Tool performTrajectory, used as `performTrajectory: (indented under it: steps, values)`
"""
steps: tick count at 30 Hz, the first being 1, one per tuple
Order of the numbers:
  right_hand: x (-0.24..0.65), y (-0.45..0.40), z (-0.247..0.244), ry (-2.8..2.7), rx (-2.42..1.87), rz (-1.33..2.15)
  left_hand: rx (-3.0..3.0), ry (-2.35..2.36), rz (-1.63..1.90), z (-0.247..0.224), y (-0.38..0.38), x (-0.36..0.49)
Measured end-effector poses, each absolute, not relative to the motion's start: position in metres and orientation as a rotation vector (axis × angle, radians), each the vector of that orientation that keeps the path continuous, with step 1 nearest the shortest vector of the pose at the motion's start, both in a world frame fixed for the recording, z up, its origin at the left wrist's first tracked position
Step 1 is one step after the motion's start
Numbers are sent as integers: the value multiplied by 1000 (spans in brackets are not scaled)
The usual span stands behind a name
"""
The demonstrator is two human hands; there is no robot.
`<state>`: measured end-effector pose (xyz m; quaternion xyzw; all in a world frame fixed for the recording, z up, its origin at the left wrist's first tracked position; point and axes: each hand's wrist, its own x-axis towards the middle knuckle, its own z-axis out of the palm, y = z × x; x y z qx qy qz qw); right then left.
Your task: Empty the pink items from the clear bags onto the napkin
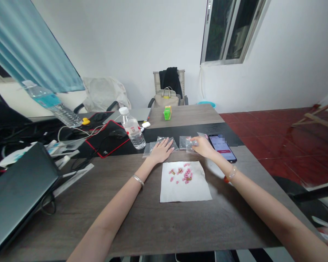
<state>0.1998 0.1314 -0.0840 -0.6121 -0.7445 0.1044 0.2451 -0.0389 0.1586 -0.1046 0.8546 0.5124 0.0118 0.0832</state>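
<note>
My left hand (pixel 161 150) lies flat with its fingers stretched out on some clear plastic bags (pixel 147 150). To its right, my right hand (pixel 202 146) has its fingers closed on a small clear plastic bag (pixel 190 143); its contents are too small to make out. Nearer to me, a white paper sheet (pixel 184 194) rests on the table between my forearms. Pink beads (pixel 187 175) and a few gold-coloured pieces (pixel 189 179) are scattered on the sheet.
A phone (pixel 222 147) with a lit screen lies right of my right hand. One water bottle (pixel 133 129) stands left of my left hand, another (pixel 54 103) farther left. A green box (pixel 167 113) sits beyond. A laptop (pixel 22 193), cables and a mouse pad (pixel 109 138) occupy the left.
</note>
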Motion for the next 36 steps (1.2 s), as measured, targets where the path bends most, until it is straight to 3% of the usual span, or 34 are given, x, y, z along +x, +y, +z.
performTrajectory:
  steps: [8, 18, 36]
  values:
    - [195, 115, -74, -2312, -1581, 221, 2429, 1437, -60, -92, 176, -44]
    - [166, 112, -75, -2559, -1540, 20, 2349, 1505, 375, -67, 187, -73]
    - [154, 118, -74, -2529, -1579, -112, 2485, 1234, 406, -81, 140, -93]
